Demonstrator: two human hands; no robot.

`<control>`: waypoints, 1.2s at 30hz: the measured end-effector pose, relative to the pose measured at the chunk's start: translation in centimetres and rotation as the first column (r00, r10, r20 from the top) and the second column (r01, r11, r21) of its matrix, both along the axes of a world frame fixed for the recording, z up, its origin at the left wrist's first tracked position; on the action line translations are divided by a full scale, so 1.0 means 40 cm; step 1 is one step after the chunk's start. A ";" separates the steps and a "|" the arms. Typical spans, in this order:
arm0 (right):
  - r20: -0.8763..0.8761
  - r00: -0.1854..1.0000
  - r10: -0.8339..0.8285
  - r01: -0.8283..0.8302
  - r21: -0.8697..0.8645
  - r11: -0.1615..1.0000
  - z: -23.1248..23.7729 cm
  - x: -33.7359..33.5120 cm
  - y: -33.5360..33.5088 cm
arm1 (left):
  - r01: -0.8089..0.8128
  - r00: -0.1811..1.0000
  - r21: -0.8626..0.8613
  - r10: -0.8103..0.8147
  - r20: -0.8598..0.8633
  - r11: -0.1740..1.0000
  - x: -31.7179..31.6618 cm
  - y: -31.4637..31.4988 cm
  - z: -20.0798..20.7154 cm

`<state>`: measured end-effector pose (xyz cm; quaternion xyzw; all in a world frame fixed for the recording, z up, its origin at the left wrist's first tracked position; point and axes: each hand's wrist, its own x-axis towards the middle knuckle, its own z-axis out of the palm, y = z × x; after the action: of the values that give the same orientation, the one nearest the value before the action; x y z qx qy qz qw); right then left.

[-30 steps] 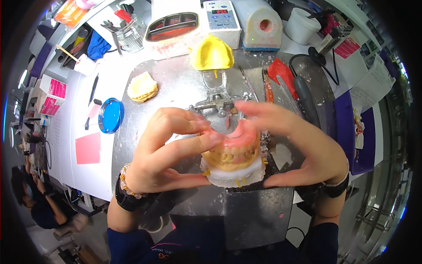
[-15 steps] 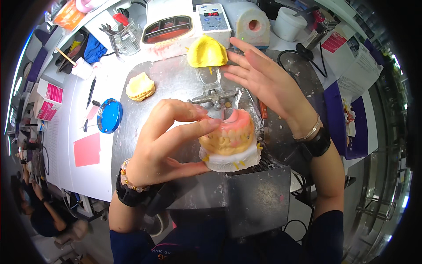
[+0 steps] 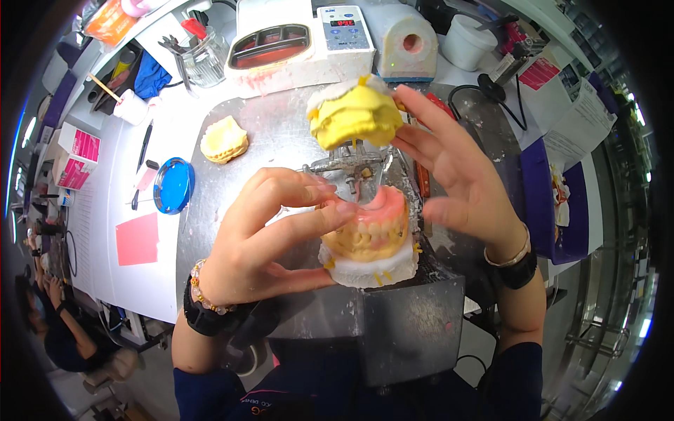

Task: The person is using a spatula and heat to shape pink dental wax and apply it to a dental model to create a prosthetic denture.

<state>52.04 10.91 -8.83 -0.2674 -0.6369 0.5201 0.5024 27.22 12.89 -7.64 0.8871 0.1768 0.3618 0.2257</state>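
My left hand (image 3: pixel 263 238) grips a dental model (image 3: pixel 368 245) of tan and white plaster, fingers on its upper left edge and thumb low on its side. Pink wax and a row of teeth top this model. Behind it stands the metal articulator (image 3: pixel 340 165), whose raised arm carries a yellow plaster cast (image 3: pixel 357 118) with a white mount, tilted and slightly blurred. My right hand (image 3: pixel 460 172) is open at the cast's right side, its fingertips against or very close to it, with the thumb held apart.
On the metal board (image 3: pixel 210 189) lies a cream plaster cast (image 3: pixel 225 139). To the left are a blue lid (image 3: pixel 174 186) and a pink wax sheet (image 3: pixel 137 239). A white heater unit (image 3: pixel 302 52) stands at the back; a purple bin (image 3: pixel 572 203) sits right.
The yellow cast has swung up and toward me from its laid-back position. My right hand has come nearer and lower beside it. My left hand keeps its hold on the dental model.
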 end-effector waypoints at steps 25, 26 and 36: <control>0.312 0.896 -0.315 0.284 0.141 0.948 0.043 -0.032 0.037 | 0.002 1.000 0.035 -0.002 0.002 0.999 -0.002 0.002 -0.008; 0.279 0.908 -0.313 0.271 0.179 0.946 0.036 -0.035 0.049 | 0.008 1.000 0.029 -0.008 0.005 1.000 -0.003 0.002 -0.007; 0.192 0.971 -0.144 0.138 0.045 0.989 -0.009 -0.032 0.057 | 0.025 0.999 -0.014 -0.026 -0.026 1.000 -0.001 0.003 -0.001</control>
<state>50.77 13.17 -9.19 -0.3536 -0.6703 0.4445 0.4776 27.20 13.00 -7.68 0.8923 0.1708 0.3462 0.2340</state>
